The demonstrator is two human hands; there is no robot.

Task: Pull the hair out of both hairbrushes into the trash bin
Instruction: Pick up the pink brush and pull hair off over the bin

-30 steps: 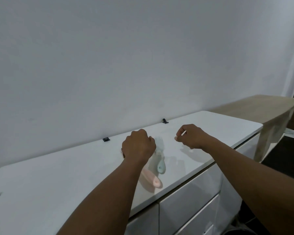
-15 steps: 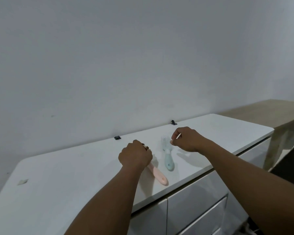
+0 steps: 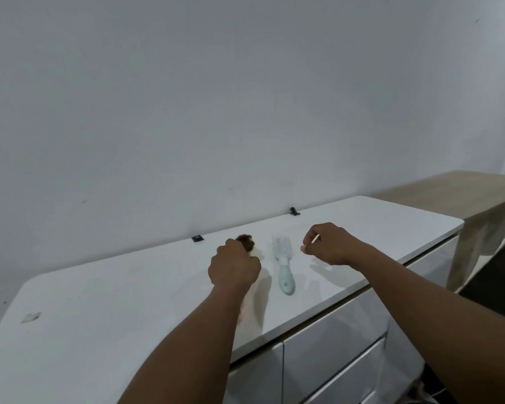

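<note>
Now two hairbrushes lie on the white bench [image 3: 105, 310], side by side and near its front edge. One is the pale blue-green brush [image 3: 283, 266], in full view, handle toward the person and its light teeth pointing at the wall [image 3: 216, 97]; it lies free, with no hand on it. The other is the pink brush [image 3: 243, 312], mostly hidden beneath the left forearm, so that only a strip of its handle shows. One clump of brown hair [image 3: 246, 242] sits at the far end of that brush, touching the fingertips of the left hand [image 3: 234, 269], which is curled closed over the brush head; whether it grips the brush or only the hair cannot be told. The right hand [image 3: 330, 244] hovers to the right of the blue-green brush, apart from it, fingers curled closed, with a thin white sliver [image 3: 315, 238] pinched between thumb and forefinger.

Two small dark clips [image 3: 197, 238] sit where the bench meets the wall, one behind each hand. One scrap of pale tape or paper [image 3: 30, 316] lies far to the left. Under the bench top are white drawer fronts [image 3: 333, 354]. A wooden table [image 3: 461, 193] stands to the right. No bin shows in view.
</note>
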